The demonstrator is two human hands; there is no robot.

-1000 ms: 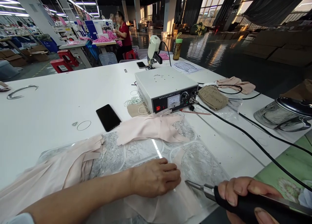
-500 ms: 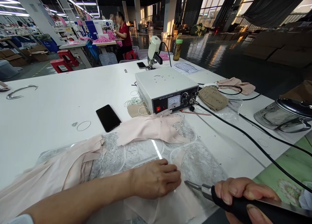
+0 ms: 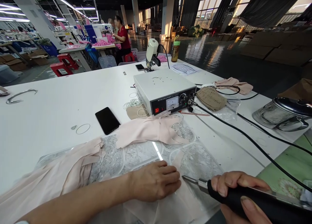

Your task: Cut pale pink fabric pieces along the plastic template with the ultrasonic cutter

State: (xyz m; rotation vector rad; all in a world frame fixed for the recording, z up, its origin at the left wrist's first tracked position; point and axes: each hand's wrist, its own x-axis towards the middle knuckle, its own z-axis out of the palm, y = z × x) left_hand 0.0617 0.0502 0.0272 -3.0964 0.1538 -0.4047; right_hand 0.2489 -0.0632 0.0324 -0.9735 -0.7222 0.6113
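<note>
Two bare hands work close in over pale pink cloth (image 3: 181, 204), which lies flat on a clear, grey-speckled mat (image 3: 202, 159). The right hand (image 3: 237, 179) has its fingers wrapped around the black handle of a corded tool (image 3: 216, 193), whose slim metal tip points left, just beside the left hand's fingers and over the cloth's edge; whether it touches cannot be told. The left hand (image 3: 156, 183) rests on the cloth with fingers curled in; whether they pinch any of it is hidden. To the left, a layered heap of similar fabric (image 3: 65, 168) covers the mat's corner. Beyond the hands, another pink bundle (image 3: 141, 129) lies across the mat's far side, near a dark phone (image 3: 107, 120). Behind that bundle stands a white control box (image 3: 163, 84) with a dial and a red switch, and to its right lie tan cut pieces (image 3: 211, 98). Farther back are a small cream machine (image 3: 152, 51) and a green-lidded bottle (image 3: 175, 52). Past the table, a person in red (image 3: 123, 38) sits by a sewing machine (image 3: 97, 32)
</note>
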